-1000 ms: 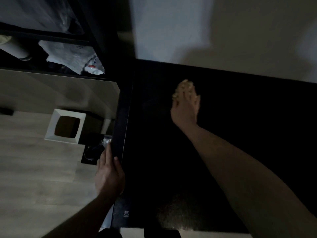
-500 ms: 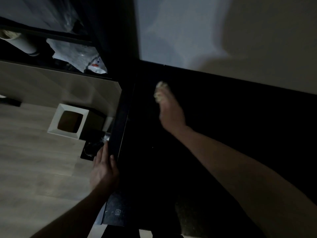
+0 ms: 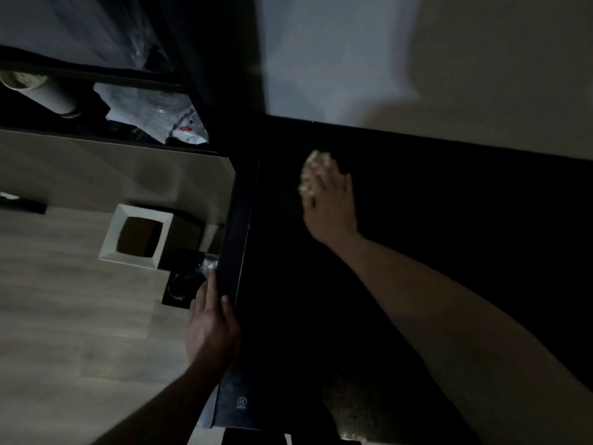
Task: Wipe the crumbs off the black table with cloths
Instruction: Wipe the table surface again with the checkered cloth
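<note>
Two hands busy | your right hand presses a pale cloth flat on the black bench, far-left corner | left hand grips the bench's left edge, nearer you | crumbs unseen in the dark | near-corner logo mark, wording unreadable.
</note>
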